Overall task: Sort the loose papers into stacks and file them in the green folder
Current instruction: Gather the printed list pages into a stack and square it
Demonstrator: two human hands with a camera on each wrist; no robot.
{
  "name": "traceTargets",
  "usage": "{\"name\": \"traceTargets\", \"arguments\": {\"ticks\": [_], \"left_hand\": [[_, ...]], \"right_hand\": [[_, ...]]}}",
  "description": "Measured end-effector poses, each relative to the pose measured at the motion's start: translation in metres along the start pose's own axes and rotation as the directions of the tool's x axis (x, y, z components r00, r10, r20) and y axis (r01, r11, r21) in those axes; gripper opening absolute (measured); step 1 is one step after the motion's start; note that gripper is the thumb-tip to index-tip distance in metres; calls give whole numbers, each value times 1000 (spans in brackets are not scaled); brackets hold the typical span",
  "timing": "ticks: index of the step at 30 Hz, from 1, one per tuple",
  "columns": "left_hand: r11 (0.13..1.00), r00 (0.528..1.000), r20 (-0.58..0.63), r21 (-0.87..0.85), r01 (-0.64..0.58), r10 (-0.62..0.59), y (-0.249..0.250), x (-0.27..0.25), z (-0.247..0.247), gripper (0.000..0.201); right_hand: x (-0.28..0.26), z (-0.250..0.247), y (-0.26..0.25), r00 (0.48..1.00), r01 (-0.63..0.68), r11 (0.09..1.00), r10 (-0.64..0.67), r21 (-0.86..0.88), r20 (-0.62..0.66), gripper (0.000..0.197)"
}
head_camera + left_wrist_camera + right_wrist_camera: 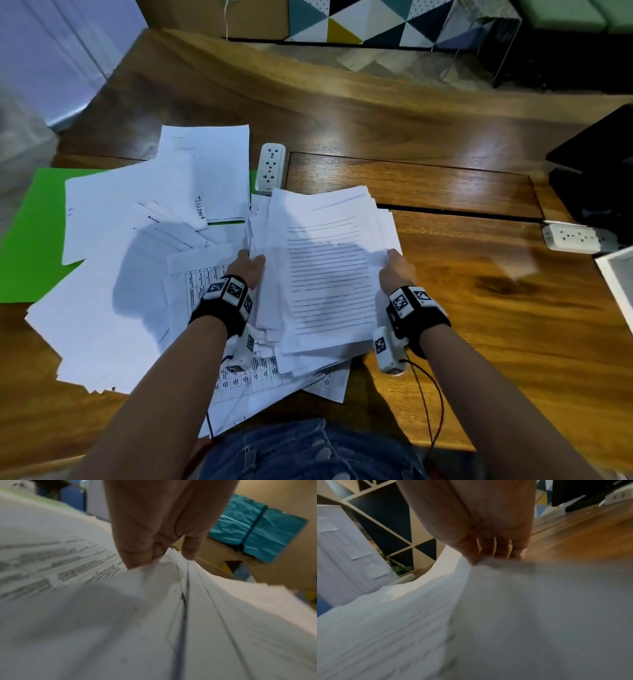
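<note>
Both grips pinch the stack [325, 274]: left hand [248, 265] on its left edge, right hand [397, 270] on its right. Tap the edges even, then lay it in the folder [30, 236], far left of the grips.

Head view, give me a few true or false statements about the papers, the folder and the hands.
1. Both hands grip one stack of papers, left hand, right hand. True.
2. The green folder lies right of the stack. False: it lies left, partly under loose sheets.
3. The top sheet carries printed lines. True.
4. The folder is shut on the filed papers. False: sheets lie on top of it.
</note>
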State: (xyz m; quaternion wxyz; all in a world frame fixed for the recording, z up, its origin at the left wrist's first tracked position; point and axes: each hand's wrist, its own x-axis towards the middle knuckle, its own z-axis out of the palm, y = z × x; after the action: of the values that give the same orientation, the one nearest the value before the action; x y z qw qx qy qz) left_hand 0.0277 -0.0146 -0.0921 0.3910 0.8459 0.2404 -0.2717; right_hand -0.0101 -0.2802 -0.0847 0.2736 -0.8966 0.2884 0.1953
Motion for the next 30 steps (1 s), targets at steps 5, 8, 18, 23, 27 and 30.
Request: {"name": "traceTargets", "arguments": {"ticks": [5,8,18,23,27,30], "left_hand": [[991,998,59,-132,36,-28,-1,-2,-3,61],[970,998,59,-241,39,-26,-1,-5,4,61],[992,985,-165,-125,26,-47,-4,-23,11,66],[995,990,-102,23,97,-94,5,-26,16,67],[990,989,-65,-60,131,-135,17,-26,21,72],[990,988,-81,-66,123,-128,8,-22,9,55]], "right_hand": [[-2,-9,2,999,-7,1000,7,-4,42,51],[-15,11,-5,995,19,977,-39,213,90,76],[-18,20,0,993,-86,985,73,152,89,88],[-31,36,-1,971,32,972,-85,231,224,84],[-27,36,-7,985,60,982,-87,181,148,71],[-11,8,1,987,-141,979,151,146,-60,57]]}}
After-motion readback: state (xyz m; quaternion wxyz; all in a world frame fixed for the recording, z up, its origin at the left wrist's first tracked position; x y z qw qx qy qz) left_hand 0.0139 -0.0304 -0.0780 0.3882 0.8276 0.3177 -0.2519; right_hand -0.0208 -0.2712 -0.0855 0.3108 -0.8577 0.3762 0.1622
